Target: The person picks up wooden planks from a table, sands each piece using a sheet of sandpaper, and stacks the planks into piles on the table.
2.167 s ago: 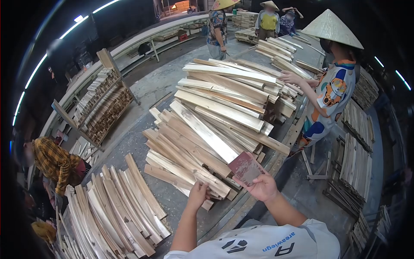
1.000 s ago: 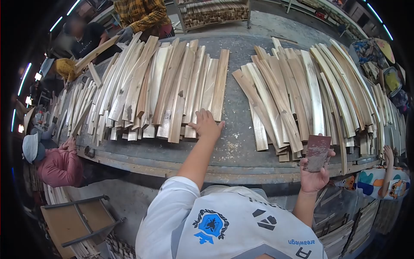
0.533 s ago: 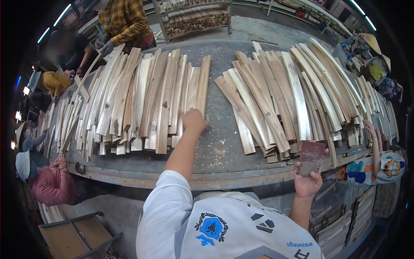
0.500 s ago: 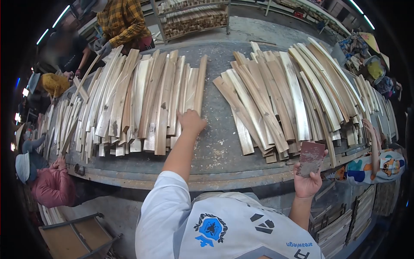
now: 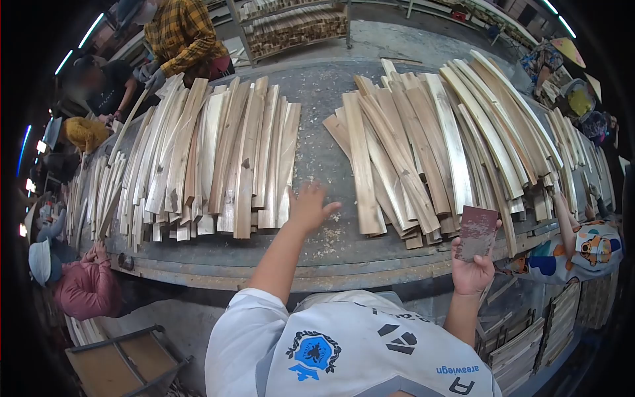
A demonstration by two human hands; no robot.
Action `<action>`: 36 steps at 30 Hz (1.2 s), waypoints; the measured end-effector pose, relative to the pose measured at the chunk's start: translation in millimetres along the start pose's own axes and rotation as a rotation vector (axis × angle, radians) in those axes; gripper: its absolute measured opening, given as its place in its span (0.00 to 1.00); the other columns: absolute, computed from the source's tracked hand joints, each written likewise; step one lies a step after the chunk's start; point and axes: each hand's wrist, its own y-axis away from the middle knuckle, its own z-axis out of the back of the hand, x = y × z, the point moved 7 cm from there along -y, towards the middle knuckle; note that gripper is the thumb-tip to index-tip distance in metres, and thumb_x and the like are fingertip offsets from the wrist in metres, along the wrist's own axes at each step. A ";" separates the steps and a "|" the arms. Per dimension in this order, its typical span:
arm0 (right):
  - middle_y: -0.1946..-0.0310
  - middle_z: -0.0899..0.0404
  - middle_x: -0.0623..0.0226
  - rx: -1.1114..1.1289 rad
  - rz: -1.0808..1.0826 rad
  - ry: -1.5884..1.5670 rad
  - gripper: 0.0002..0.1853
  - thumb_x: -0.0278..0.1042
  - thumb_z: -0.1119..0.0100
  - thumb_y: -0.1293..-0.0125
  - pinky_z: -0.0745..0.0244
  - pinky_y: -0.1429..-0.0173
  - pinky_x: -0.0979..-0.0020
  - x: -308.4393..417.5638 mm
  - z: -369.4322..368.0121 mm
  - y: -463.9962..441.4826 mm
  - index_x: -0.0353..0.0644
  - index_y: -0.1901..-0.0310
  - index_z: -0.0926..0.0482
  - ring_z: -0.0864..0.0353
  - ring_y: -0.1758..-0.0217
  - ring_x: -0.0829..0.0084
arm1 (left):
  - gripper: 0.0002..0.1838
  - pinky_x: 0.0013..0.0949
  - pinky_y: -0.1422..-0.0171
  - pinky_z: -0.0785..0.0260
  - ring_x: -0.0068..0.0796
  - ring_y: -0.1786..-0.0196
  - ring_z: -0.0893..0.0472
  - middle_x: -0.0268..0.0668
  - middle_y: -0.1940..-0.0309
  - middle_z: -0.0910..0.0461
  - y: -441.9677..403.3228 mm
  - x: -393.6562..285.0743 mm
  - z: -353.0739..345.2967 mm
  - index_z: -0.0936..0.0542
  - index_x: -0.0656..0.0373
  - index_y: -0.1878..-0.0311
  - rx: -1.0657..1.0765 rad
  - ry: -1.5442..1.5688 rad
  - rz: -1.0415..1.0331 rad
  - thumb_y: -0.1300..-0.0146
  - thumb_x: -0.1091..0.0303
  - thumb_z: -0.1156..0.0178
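My left hand (image 5: 311, 205) is open, its fingers spread above the grey table between two groups of wooden slats, just right of the left group (image 5: 228, 159). Nothing is in it. My right hand (image 5: 473, 268) grips a worn reddish-brown flat block (image 5: 477, 233) near the table's front edge, below the right group (image 5: 456, 152). One light slat (image 5: 362, 169) lies on top at the left side of that right group, across a slanted slat beneath it.
Wood crumbs dot the grey table (image 5: 317, 142). Co-workers stand around it: one in a plaid shirt (image 5: 182, 33), one in pink (image 5: 86, 284), one in a patterned shirt (image 5: 589, 248) at right. A rack of slats (image 5: 297, 33) stands beyond.
The slat at the right edge of the left group, by my left hand, is gone from there; a slat now lies on the right group. My left hand has opened. My right hand still holds the block.
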 end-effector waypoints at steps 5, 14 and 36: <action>0.31 0.34 0.68 0.054 -0.098 -0.056 0.46 0.12 0.53 0.52 0.39 0.29 0.52 -15.3 -9.2 -11.7 0.60 0.28 0.39 0.35 0.29 0.65 | 0.48 0.71 0.24 0.69 0.37 0.19 0.57 0.34 0.22 0.51 9.2 74.9 15.4 0.37 0.55 0.28 0.110 -0.443 0.214 0.48 0.42 0.32; 0.31 0.35 0.67 0.039 -0.063 -0.044 0.46 0.14 0.53 0.53 0.38 0.29 0.49 -8.1 1.5 -10.4 0.60 0.28 0.39 0.36 0.28 0.61 | 0.33 0.75 0.26 0.68 0.42 0.23 0.50 0.37 0.28 0.42 -1.8 75.7 6.7 0.24 0.62 0.41 -0.055 -0.413 0.224 0.46 0.51 0.34; 0.31 0.34 0.62 0.009 -0.049 -0.048 0.46 0.13 0.54 0.52 0.39 0.29 0.48 -17.1 7.5 -9.0 0.57 0.27 0.40 0.35 0.28 0.57 | 0.61 0.83 0.31 0.65 0.43 0.19 0.60 0.37 0.22 0.51 16.8 80.6 63.1 0.44 0.43 0.24 0.135 -0.656 0.305 0.64 0.41 0.23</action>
